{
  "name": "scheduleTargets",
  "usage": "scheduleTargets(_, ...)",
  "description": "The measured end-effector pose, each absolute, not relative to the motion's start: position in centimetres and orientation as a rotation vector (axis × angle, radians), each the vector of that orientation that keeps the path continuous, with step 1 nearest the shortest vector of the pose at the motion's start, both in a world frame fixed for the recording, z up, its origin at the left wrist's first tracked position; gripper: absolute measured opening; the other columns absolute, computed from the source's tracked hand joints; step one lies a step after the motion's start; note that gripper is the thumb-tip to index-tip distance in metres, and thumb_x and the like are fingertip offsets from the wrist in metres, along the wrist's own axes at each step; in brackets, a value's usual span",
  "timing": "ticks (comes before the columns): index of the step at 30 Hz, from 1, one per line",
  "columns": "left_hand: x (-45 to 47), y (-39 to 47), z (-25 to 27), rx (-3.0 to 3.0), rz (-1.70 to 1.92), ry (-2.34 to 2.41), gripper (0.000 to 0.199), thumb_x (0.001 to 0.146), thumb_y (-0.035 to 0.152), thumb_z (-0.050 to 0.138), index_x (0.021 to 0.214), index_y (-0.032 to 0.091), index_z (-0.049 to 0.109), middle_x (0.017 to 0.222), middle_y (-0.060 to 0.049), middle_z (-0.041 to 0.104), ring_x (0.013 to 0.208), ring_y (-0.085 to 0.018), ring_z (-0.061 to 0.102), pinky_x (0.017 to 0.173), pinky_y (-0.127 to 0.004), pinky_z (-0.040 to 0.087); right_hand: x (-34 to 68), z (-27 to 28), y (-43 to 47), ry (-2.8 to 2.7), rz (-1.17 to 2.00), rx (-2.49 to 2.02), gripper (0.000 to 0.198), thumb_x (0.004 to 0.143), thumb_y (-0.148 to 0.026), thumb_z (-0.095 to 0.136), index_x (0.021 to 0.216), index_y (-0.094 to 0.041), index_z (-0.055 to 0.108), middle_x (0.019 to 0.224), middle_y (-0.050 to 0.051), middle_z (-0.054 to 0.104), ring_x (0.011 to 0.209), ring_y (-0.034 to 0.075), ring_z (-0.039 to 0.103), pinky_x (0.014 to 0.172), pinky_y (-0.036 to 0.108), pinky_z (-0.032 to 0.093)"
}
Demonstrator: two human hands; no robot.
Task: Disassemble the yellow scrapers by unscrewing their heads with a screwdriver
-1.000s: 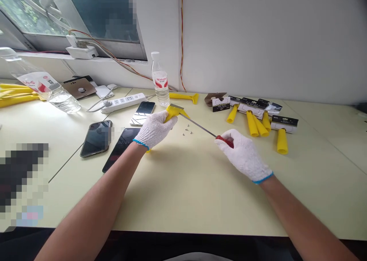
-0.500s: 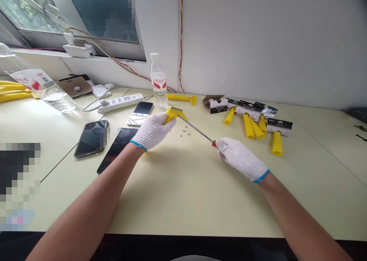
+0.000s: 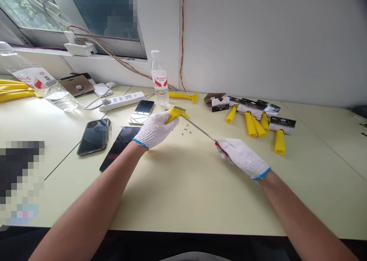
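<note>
1. I have my left hand (image 3: 155, 130) gripping the yellow scraper (image 3: 173, 114), raised near centre, its head toward 1 o'clock of that hand.
2. My right hand (image 3: 243, 156), at the scraper's 4 o'clock, is wrapped around the screwdriver (image 3: 199, 128); its tip is at the scraper's head, though I can't tell whether it's seated.
3. Tiny metal parts (image 3: 189, 132) lie at the scraper's 5 o'clock, a bottle (image 3: 159, 81) at 11.
</note>
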State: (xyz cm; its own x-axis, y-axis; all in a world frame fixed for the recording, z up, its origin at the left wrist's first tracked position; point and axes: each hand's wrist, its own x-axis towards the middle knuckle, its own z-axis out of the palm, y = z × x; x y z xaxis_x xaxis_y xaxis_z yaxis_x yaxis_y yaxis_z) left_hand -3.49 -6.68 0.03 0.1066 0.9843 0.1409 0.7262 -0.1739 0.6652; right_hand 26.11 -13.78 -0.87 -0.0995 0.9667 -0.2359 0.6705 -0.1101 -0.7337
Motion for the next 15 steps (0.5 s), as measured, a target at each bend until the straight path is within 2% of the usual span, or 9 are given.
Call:
scheduleTargets(3, -3.42, -6.71, 0.02, 1.967, 0.798, 1.676, 0.040, 0.095, 0.047, 0.061, 0.067, 0.020, 0.052, 0.060, 0.000, 0.053, 0.058, -0.015, 0.047, 0.057, -0.030, 0.034, 26.01, -0.52, -13.81, -1.782, 0.921, -1.957, 0.039, 0.097, -0.057, 0.065, 0.082, -0.023, 0.052, 0.066, -0.003, 0.054, 0.056, 0.014, 0.043, 0.056, 0.029, 0.032)
scheduleTargets(6, -3.35, -6.75, 0.06, 1.976, 0.802, 1.671, 0.039, 0.095, 0.046, 0.060, 0.067, 0.020, 0.052, 0.059, 0.000, 0.051, 0.056, -0.014, 0.046, 0.057, -0.030, 0.034, 26.33, -0.80, -13.79, -1.768, 1.158, -1.810, 0.051, 0.102, -0.069, 0.047, 0.086, -0.022, 0.058, 0.064, -0.001, 0.056, 0.052, 0.013, 0.039, 0.053, 0.029, 0.032)
scheduleTargets(8, -3.32, -6.81, 0.10, 1.967, 0.808, 1.663, 0.038, 0.095, 0.046, 0.059, 0.067, 0.020, 0.051, 0.058, 0.001, 0.050, 0.055, -0.014, 0.045, 0.055, -0.030, 0.034, 26.54, -1.15, -13.68, -1.737, 1.218, -1.712, 0.058, 0.105, -0.072, 0.038, 0.084, -0.022, 0.060, 0.066, 0.001, 0.057, 0.055, 0.014, 0.043, 0.055, 0.029, 0.034)
scheduleTargets(13, -3.28, -6.94, 0.08, 1.925, 0.837, 1.626, 0.038, 0.096, 0.047, 0.059, 0.069, 0.021, 0.051, 0.057, 0.001, 0.049, 0.053, -0.014, 0.045, 0.052, -0.029, 0.032, 26.58, -1.19, -13.45, -1.777, 0.772, -1.978, 0.040, 0.091, -0.059, 0.071, 0.085, -0.023, 0.056, 0.083, 0.002, 0.066, 0.070, 0.017, 0.053, 0.062, 0.030, 0.039)
scheduleTargets(15, -3.27, -6.92, -0.01, 1.946, 0.823, 1.625, 0.037, 0.095, 0.046, 0.059, 0.069, 0.021, 0.052, 0.057, 0.001, 0.050, 0.052, -0.014, 0.045, 0.052, -0.029, 0.032, 26.67, -0.99, -13.54, -1.829, 0.841, -1.946, 0.042, 0.098, -0.062, 0.061, 0.083, -0.022, 0.058, 0.082, 0.004, 0.068, 0.070, 0.018, 0.054, 0.065, 0.031, 0.041)
